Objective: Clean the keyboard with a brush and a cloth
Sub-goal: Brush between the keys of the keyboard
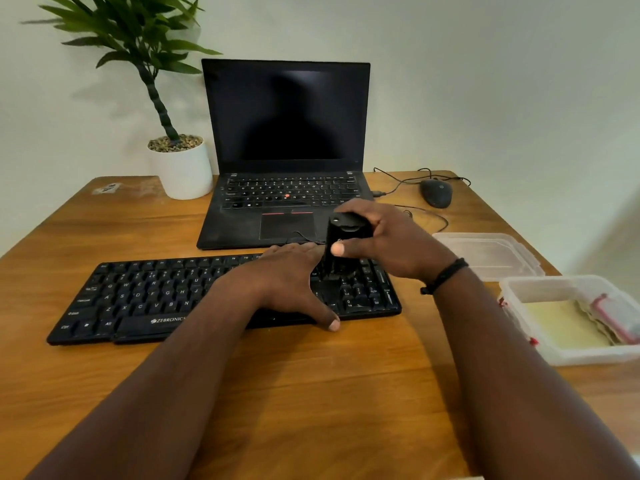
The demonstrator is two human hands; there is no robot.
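Standing upright on the keyboard [145, 296], brush [346, 247] between right-hand fingers [337, 250].

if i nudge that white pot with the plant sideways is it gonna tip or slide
The white round pot with the tall green plant looks more likely to tip than slide: its stem leans left and the leaves sit high above a narrow base. The pebbles on top probably add low weight, which may steady it somewhat. The smooth wooden table might let it slide if pushed low.
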